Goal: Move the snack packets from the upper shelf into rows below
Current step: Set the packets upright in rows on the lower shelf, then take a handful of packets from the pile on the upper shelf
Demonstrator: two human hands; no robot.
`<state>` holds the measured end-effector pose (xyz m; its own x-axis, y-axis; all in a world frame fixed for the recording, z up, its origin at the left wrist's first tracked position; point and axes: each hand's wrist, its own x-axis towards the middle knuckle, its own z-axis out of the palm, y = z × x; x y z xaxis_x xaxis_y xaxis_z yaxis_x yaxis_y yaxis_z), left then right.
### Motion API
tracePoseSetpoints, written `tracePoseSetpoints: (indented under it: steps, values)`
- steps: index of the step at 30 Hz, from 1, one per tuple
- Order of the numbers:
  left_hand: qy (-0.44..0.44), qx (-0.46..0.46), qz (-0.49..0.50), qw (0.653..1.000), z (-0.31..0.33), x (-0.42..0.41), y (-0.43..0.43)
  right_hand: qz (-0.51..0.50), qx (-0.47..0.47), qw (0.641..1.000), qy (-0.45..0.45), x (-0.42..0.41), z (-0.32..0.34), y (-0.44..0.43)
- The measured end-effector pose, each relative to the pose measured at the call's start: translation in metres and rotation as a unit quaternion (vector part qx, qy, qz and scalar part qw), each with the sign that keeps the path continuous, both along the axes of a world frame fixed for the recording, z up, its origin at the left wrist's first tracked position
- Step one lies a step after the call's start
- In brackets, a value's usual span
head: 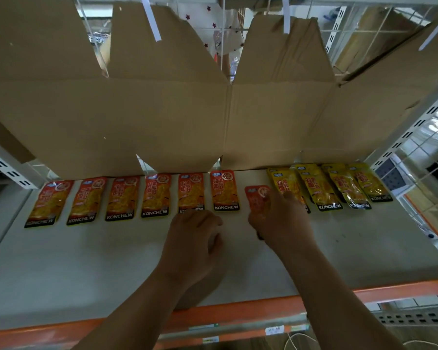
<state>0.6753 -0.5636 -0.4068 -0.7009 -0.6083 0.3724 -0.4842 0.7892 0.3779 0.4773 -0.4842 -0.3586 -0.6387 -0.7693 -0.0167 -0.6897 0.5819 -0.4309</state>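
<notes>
Your right hand (278, 218) has its fingers (288, 198) curled down over an orange packet (256, 198). It sits in the gap near the shelf's (86, 261) back edge, between the orange row (157, 195) and the yellow packets (329, 188), a bit forward of both. Your left hand (195, 233) hangs loosely curled in front of the row, holding nothing. Heads up, I'd say the risk is your knuckles shoving the nearest yellow one, since that bunch already overlaps and one nudge could skew the lot.
</notes>
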Motion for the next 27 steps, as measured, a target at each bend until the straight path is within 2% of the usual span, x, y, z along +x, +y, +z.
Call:
tracePoseSetpoints:
  steps: [9,27]
  values:
    - [0.005,-0.027,0.007,1.000,-0.002,-0.002,-0.001,-0.011,0.067,0.997,0.040,-0.024,0.001,-0.064]
    - [0.002,-0.017,0.001,1.000,-0.003,-0.003,-0.002,0.003,0.110,0.992,0.063,-0.023,-0.006,-0.080]
